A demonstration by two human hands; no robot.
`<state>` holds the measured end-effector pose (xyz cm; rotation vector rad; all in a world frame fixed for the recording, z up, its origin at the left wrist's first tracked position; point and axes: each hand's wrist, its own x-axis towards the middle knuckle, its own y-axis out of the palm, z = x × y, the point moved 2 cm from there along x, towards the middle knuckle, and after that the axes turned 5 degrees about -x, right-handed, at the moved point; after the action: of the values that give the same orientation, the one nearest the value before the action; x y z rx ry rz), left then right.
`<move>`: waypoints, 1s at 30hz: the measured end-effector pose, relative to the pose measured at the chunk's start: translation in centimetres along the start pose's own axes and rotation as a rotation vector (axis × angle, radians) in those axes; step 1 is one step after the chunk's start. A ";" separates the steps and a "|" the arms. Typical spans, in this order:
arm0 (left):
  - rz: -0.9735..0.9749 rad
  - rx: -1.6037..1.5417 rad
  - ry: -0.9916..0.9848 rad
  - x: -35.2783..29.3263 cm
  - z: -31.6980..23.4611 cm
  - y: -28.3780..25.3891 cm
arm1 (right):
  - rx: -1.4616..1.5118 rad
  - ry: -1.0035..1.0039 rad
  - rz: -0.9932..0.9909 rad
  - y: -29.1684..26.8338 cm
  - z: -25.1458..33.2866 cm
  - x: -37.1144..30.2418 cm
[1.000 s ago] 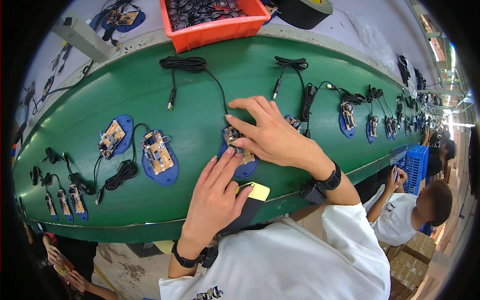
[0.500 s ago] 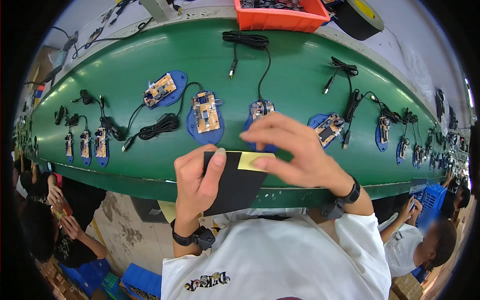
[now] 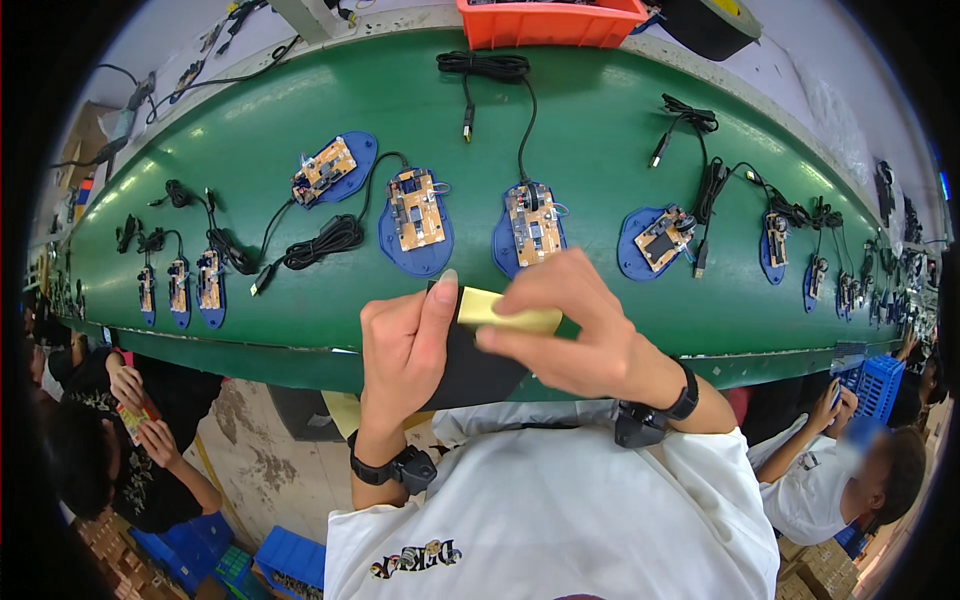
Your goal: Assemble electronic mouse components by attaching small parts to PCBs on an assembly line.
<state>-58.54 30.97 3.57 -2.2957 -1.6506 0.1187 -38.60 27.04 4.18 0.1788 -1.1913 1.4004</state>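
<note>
A thin black sheet (image 3: 470,372) with a yellow strip (image 3: 515,310) along its far edge is held above the near edge of the green bench. My left hand (image 3: 405,335) grips its left side, the thumb lying on top. Over the yellow strip my right hand (image 3: 580,325) is curved and slightly blurred, index fingertip and thumb tip apart at the strip's left part. Just beyond lies a blue mouse base with a tan circuit board (image 3: 530,225). A similar mouse base (image 3: 418,222) sits to its left, another (image 3: 655,243) to its right.
More mouse bases with coiled black cables (image 3: 325,243) lie along the green bench (image 3: 600,130) on both sides. A red-orange bin (image 3: 555,25) and a black tape roll (image 3: 712,25) stand at the far side. A person (image 3: 150,440) sits left, another (image 3: 840,480) right.
My right hand has moved left along the yellow strip, and its index finger has come down onto it. The left hand still grips the black sheet. My view has shifted slightly.
</note>
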 end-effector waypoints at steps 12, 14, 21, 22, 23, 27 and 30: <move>0.194 0.035 0.130 -0.1 0.2 0.4 | 0.258 0.578 0.004 -4.0 -3.2 0.3; 0.244 0.049 0.242 -0.1 0.0 0.9 | 0.176 0.594 0.122 -4.1 -4.4 0.1; 0.327 0.237 0.421 -0.6 -0.6 5.0 | 0.156 0.643 0.282 -3.2 -7.0 -0.4; 0.318 0.325 0.397 -0.8 -0.4 5.2 | 0.157 0.647 0.282 -3.1 -7.1 -0.4; 0.321 0.325 0.393 -0.8 -0.2 5.3 | 0.176 0.653 0.285 -2.9 -7.1 -0.4; 0.237 0.498 0.451 -0.5 0.8 5.1 | 0.171 0.671 0.298 -2.7 -7.2 -0.6; 0.229 0.505 0.479 -0.4 0.6 5.1 | 0.163 0.648 0.305 -2.6 -7.5 -1.1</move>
<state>-54.17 29.29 1.46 -1.9187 -0.9835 0.0260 -32.28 31.03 1.34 -0.3398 -0.5782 1.6485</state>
